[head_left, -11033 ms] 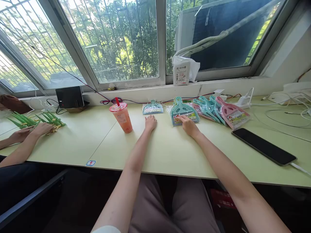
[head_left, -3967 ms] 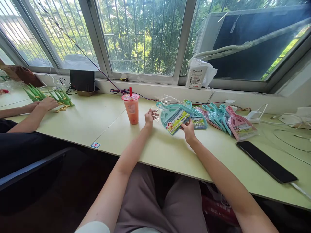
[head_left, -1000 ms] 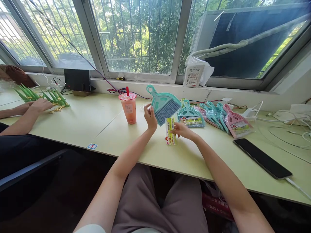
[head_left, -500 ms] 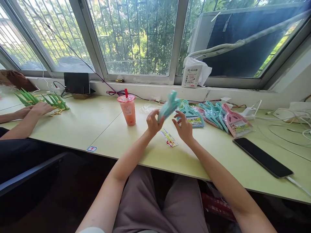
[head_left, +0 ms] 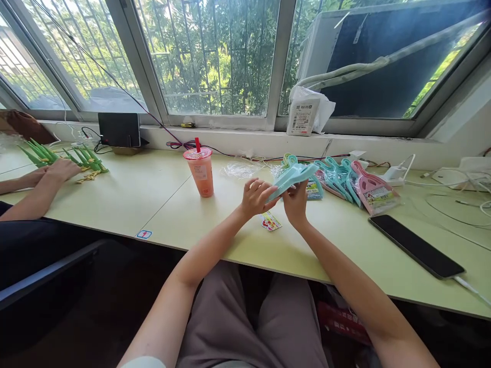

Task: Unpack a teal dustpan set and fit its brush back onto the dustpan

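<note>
Dustpan (head_left: 293,175), teal, one: in the air above the bench (head_left: 161,197), tilted, edge toward you, handle pointing to the right. Your left grip (head_left: 257,198), bare: clenched on the dustpan's left edge, fingers folded over it. Your right grip (head_left: 295,203), bare: fingers curled up against the dustpan's underside, tips hidden by it; whether they grasp or merely support, you cannot tell from here. Card (head_left: 271,221), printed in yellow and red: flat on the bench below your hands, partly covered by your left one. Clear wrapper (head_left: 241,170): crumpled, lying beyond your left hand. Wrapped set (head_left: 315,190), teal: behind the dustpan, mostly hidden. Teal sets (head_left: 338,176), wrapped, several, overlapping: farther right. Pink set (head_left: 374,188), wrapped, with a printed label: touching the teal ones, at their right. Phone (head_left: 416,246), black, screen dark, white cable (head_left: 470,289) attached: at the right, near the bench edge. Cup (head_left: 201,174), orange drink, red straw: upright, left of your hands, well apart from them. Tablet (head_left: 119,130), black: propped up near the wall. Co-worker's hands (head_left: 63,170): far left, at green plant-like pieces (head_left: 90,157).
</note>
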### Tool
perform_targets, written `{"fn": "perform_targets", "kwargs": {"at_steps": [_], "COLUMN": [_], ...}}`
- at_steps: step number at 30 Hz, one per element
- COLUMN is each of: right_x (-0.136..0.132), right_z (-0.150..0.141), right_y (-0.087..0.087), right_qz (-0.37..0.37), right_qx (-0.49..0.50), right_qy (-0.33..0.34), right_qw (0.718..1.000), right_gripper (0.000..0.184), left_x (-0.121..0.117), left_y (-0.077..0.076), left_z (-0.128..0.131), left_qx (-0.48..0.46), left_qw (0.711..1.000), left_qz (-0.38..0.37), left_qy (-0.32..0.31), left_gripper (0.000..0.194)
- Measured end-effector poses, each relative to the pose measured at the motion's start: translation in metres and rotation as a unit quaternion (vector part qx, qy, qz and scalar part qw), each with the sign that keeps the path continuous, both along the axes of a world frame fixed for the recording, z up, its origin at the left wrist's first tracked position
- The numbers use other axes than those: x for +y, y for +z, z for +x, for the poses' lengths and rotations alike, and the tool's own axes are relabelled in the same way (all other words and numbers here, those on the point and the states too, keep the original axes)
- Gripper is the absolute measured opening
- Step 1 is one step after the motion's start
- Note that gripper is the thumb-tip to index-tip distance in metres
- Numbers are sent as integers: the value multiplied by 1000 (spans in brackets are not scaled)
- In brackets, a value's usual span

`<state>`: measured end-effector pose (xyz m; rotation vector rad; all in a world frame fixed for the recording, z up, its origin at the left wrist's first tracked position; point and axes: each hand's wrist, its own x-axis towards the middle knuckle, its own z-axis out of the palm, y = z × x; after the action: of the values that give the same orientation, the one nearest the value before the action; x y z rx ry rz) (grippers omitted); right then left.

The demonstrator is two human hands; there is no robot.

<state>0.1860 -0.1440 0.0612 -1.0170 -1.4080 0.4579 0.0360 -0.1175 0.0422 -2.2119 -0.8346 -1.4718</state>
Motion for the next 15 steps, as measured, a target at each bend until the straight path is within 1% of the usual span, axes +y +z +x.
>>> {"fn": "perform_targets", "kwargs": {"at_steps": [3, 6, 8, 11, 15], "right_x": [4, 9, 12, 15, 18], "right_z": [1, 5, 8, 13, 19], "right_y": [4, 7, 8, 12, 15], "right_qz": [-16, -19, -16, -20, -17], "right_qx": [11, 23, 18, -10, -5], "right_qy": [47, 67, 62, 52, 73], "right_qw": [999, 997, 998, 998, 997], "right_gripper": [20, 19, 18, 16, 17], "left_x": [-5, -9, -11, -13, -15], "left_y": [3, 7, 9, 11, 9], "left_z": [1, 3, 3, 4, 12], "left_qx": [-7, -24, -40, -63, -89], "left_qw": [999, 997, 996, 995, 993], "left_qz": [2, 18, 19, -4, -13], "left_qy": [43, 71, 75, 79, 75], "left_gripper": [42, 47, 46, 47, 46]}}
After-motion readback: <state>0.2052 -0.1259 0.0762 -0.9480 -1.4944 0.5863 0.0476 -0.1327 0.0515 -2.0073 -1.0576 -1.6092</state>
